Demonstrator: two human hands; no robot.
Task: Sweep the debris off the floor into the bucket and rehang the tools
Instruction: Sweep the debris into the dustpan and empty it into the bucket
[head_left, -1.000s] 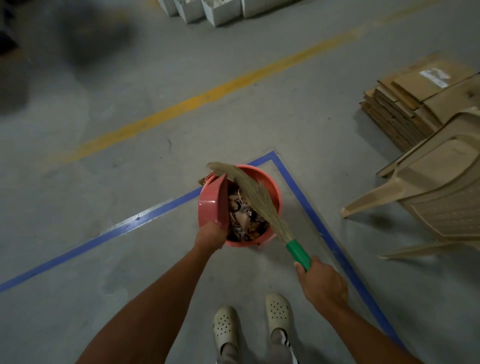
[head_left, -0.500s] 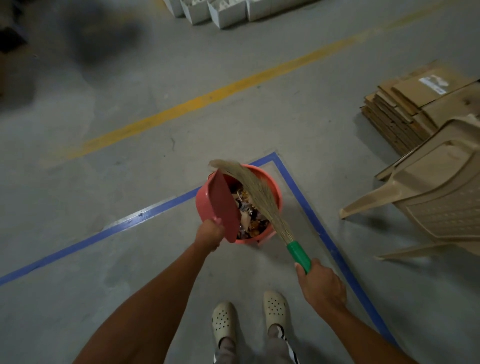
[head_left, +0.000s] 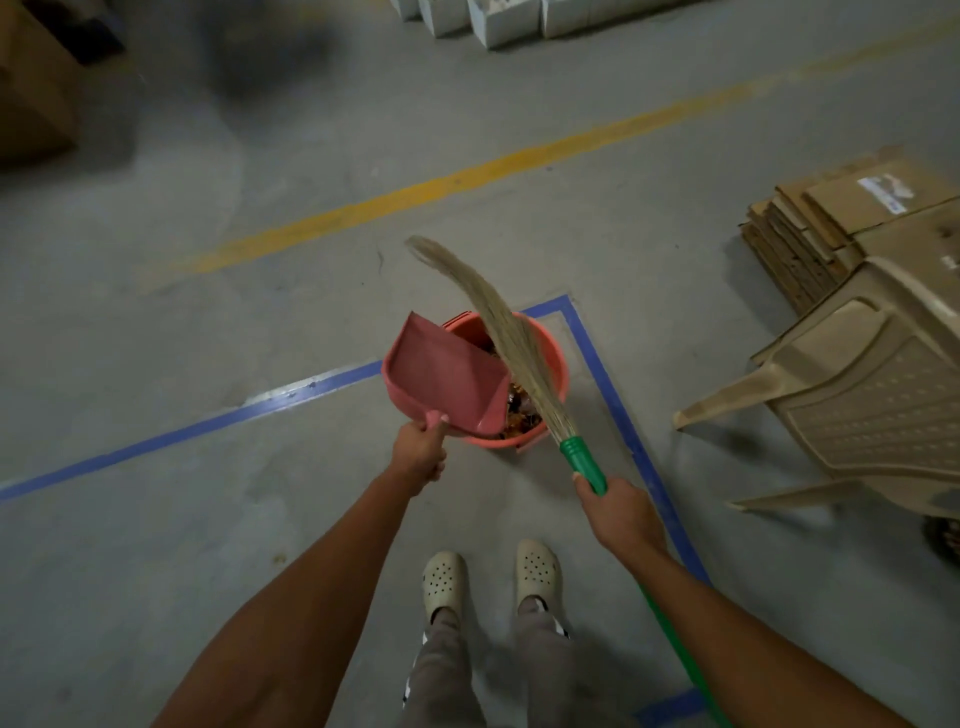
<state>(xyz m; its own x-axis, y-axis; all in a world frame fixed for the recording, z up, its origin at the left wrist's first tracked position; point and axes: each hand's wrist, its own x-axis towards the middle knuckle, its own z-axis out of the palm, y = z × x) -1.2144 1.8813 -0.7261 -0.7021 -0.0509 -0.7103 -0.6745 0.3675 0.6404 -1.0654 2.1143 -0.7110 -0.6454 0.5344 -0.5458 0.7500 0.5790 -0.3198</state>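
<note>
Left hand: one left hand (head_left: 418, 454) is curling its fingers round the handle of the dustpan, thumb on top.
Right hand: one right hand (head_left: 618, 512) is gripping the green handle of the broom just below its collar.
Dustpan: one pink dustpan (head_left: 447, 379) is hanging tilted over the near-left rim of the bucket, its open mouth facing up and right; its tray is showing no debris.
Broom: one grass broom (head_left: 506, 338) is slanting up and left across the bucket, bristle tips curving past the far rim; the green shaft is running back under the right forearm.
Bucket: one orange-pink bucket (head_left: 553, 353) is standing on the floor inside the corner of the blue tape, just ahead of the feet.
Debris: a heap of brown and dark scraps (head_left: 519, 413) is lying inside the bucket; the pieces are too small to count.
Shoes: two pale perforated clogs (head_left: 443, 584) are standing side by side between the arms.
Floor: grey concrete floor (head_left: 156, 545) is carrying one blue tape line (head_left: 208, 426) that turns a corner beyond the bucket, and one yellow painted line (head_left: 415, 192) farther off.
Right side: one stack of flattened cardboard (head_left: 831, 218) is lying beside a beige plastic chair (head_left: 872, 395) tipped on its side, two legs pointing left; whether it is one chair or several nested I cannot tell.
</note>
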